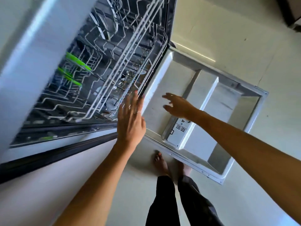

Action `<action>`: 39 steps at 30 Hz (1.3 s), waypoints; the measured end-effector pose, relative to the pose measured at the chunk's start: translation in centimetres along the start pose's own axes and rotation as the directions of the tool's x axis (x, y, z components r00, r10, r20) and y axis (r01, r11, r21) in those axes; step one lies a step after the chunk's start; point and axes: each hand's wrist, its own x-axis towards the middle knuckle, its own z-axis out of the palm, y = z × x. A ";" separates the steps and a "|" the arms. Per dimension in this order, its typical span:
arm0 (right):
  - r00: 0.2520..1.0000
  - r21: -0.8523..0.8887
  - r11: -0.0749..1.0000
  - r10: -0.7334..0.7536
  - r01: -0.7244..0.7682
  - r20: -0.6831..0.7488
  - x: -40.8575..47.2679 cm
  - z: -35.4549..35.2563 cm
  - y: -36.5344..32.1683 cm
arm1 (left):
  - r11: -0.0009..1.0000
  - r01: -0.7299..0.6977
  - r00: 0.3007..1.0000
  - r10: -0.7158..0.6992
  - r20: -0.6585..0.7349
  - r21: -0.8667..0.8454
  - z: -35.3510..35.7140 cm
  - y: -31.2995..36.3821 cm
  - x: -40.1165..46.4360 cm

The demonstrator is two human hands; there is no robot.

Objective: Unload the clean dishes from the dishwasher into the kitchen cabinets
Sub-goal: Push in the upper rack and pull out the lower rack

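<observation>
The dishwasher stands open, its steel door folded down flat over the floor. Wire racks fill the dark inside; green plates stand in the lower rack at the left, and blurred plates stand further back. My left hand reaches toward the front edge of the racks with straight fingers, holding nothing. My right hand hovers above the door with fingers loosely spread, also holding nothing. The picture is blurred by motion.
A white countertop overhangs the dishwasher at the left. The detergent compartment sits in the door panel. My bare feet stand on the pale floor beside the door's near edge.
</observation>
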 end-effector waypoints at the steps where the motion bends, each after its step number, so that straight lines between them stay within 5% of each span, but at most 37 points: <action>1: 0.999 -0.086 0.996 -0.005 0.009 0.046 0.4 0.1 1.2 | 0.995 0.101 0.993 -0.099 0.061 -0.027 1.2 -0.6 0.4; 6: 0.998 -0.261 0.964 -0.032 0.046 0.059 4.5 0.0 4.1 | 0.891 0.441 0.874 -0.399 0.277 -0.109 6.3 -3.3 3.9; 14: 0.995 -0.360 0.928 -0.092 0.098 0.035 8.3 2.2 5.5 | 0.826 0.543 0.754 -0.400 0.521 -0.151 10.0 -3.1 7.5; 24: 0.950 -0.577 0.787 -0.307 0.216 -0.064 13.9 1.0 2.3 | 0.815 0.531 0.800 -0.392 0.454 -0.231 11.1 -3.1 8.3; 31: 0.975 -0.742 0.642 -0.208 0.193 0.073 15.6 3.4 2.4 | 0.791 0.566 0.783 -0.427 0.453 -0.233 11.9 -4.2 8.9; 36: 0.890 -0.724 0.681 -0.389 0.106 -0.236 15.0 3.5 3.3 | 0.813 0.542 0.793 -0.410 0.451 -0.213 11.8 -3.1 8.6; 39: 0.893 -0.726 0.673 -0.402 0.139 -0.201 14.3 2.1 2.0 | 0.812 0.542 0.786 -0.397 0.474 -0.218 12.1 -1.5 7.8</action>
